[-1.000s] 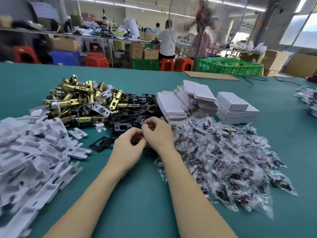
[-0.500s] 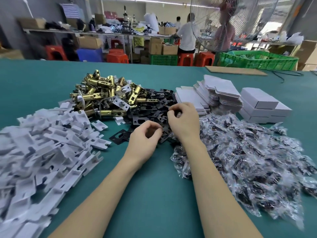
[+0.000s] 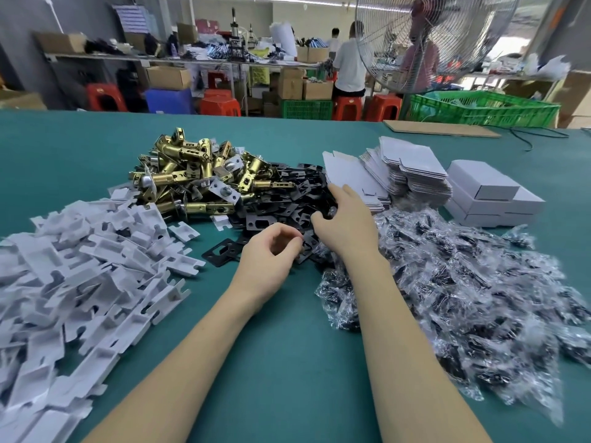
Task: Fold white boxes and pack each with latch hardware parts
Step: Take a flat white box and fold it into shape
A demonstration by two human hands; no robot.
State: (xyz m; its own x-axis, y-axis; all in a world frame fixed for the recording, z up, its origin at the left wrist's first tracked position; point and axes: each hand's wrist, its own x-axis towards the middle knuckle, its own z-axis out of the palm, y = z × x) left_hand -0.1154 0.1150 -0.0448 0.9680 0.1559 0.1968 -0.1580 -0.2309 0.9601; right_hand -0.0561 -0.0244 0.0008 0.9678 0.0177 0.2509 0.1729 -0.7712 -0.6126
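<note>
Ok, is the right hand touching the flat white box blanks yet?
Touching. In the head view the right hand reaches forward with fingers extended, and its fingertips lie on the near edge of the nearest stack of flat box blanks.

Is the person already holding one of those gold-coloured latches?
No, the brass latches lie in their pile untouched; the left hand curls by the black plates and the right hand reaches toward the flat boxes.

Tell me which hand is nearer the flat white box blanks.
Right. The right hand reaches forward, its fingertips at the near edge of the box blanks. The left hand sits farther back, over the black plates, well short of the blanks.
</note>
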